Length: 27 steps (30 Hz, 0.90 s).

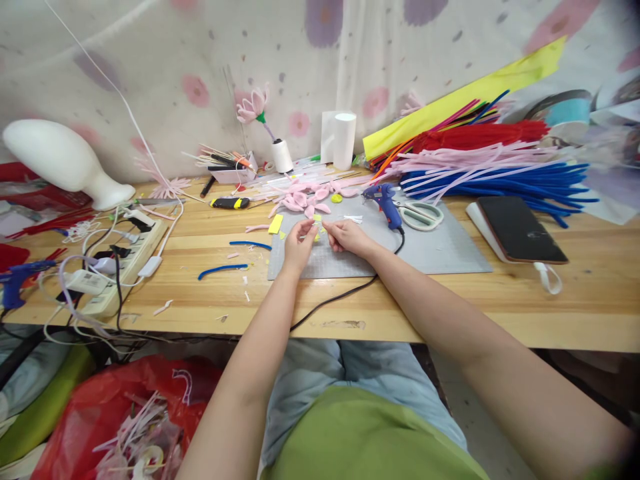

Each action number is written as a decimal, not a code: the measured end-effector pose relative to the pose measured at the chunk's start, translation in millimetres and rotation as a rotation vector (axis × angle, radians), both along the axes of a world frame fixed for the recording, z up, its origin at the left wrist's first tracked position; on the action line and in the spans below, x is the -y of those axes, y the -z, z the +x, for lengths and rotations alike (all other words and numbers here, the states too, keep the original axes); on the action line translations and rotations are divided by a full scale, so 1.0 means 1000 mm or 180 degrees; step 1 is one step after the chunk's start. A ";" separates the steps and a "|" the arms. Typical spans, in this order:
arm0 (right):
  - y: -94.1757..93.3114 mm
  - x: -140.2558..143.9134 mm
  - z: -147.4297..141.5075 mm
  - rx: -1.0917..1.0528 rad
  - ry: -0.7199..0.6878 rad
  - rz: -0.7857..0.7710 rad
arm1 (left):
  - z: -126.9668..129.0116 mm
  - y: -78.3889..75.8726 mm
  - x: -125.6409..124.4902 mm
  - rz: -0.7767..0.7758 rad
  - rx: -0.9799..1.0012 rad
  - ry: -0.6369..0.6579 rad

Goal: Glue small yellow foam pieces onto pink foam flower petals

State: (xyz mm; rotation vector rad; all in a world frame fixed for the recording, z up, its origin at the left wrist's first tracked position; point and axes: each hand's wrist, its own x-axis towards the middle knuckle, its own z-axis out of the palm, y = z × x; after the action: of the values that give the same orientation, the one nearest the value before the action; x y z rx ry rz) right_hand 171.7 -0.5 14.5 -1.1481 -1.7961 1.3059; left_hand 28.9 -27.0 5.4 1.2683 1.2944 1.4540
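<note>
1. I see both hands meeting over the grey cutting mat (440,250) on the tabletop (575,293). My left hand (299,245) and right hand (349,237) are each closed to a fingertip pinch on one small yellow piece (317,230) held between them, just above the mat.

2. The piece is tiny and largely hidden by the fingers, so I cannot tell its exact shape or whether it is folded.

3. To work it well, I judge the pinch should stay light and right at the tips; a harder squeeze would probably crush or crease something this small.

4. Keeping both wrists low over the mat looks wise to me, since a dropped piece would land on grey and be easy to spot.

5. The blue glue gun (384,202) lies just beyond my right hand, with its black cord (345,295) running under that forearm and off the table edge. I would keep the elbow from dragging the cord.

6. The pink petals (300,199) and another yellow scrap (275,224) lie near, just past the left hand, and the scissors (423,215) sit beside the gun.
</note>
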 end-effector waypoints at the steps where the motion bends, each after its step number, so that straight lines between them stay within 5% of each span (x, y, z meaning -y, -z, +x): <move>1: 0.001 -0.001 0.000 -0.0011 -0.0017 0.0007 | 0.000 -0.002 0.000 -0.0090 0.0136 0.0105; 6: 0.004 -0.003 0.000 -0.0219 -0.0071 0.0025 | 0.001 -0.008 0.001 -0.0659 0.0752 0.0344; 18: -0.002 0.000 -0.001 0.0022 0.0037 -0.0183 | -0.001 0.000 0.000 -0.0083 0.0073 -0.0309; 27: -0.004 0.001 -0.001 -0.0168 -0.0104 -0.0441 | 0.004 0.002 0.002 0.0031 -0.0044 0.0418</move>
State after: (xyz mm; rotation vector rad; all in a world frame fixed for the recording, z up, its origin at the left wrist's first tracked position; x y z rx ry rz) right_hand 171.0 -1.9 18.9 -1.1504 -1.7153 1.4859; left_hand 32.7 -29.2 3.2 1.3459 1.1911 1.3627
